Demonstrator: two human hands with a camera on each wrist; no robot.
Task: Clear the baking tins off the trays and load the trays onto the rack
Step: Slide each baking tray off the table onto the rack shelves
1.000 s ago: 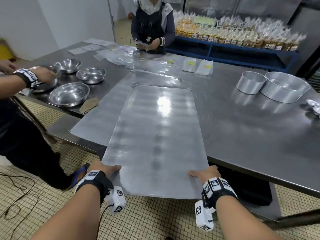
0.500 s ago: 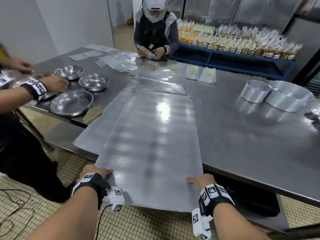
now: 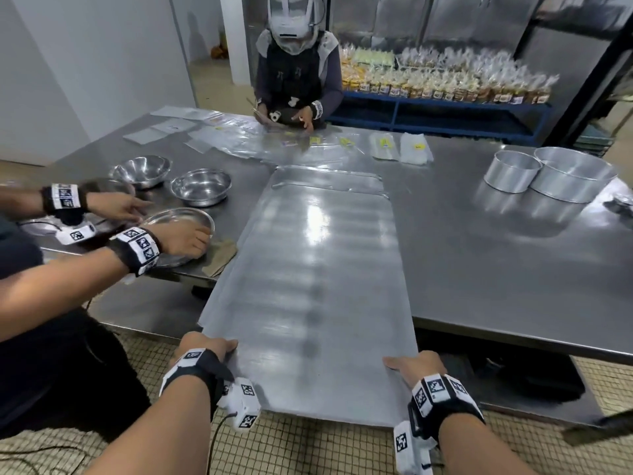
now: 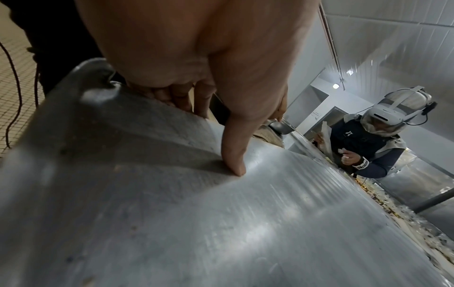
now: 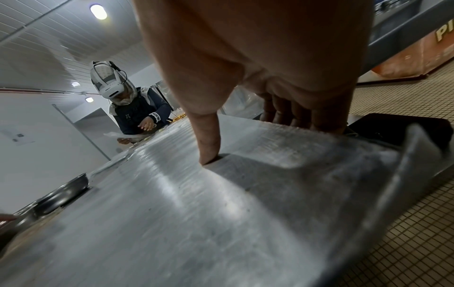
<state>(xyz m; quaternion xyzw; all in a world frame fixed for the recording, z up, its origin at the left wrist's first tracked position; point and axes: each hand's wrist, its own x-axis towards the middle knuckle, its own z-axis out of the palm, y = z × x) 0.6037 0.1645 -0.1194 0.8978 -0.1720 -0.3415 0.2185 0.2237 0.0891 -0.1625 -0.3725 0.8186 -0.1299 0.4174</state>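
Pulled further off the table (image 3: pixel 513 286), the top tray (image 3: pixel 308 303) stays pinched by both hands (image 3: pixel 202 347) (image 3: pixel 414 366).

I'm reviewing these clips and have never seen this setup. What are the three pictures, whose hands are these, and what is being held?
No machine here: a person wears one camera on the head and one on each wrist. The head view looks down at a steel table. The left hand and right hand each grip the near end of a flat metal tray, thumb on top, fingers underneath; the wrist views show this close up. Another tray lies beneath it. Two round baking tins stand on the table to the right, steel bowls to the left. Two other people work nearby.
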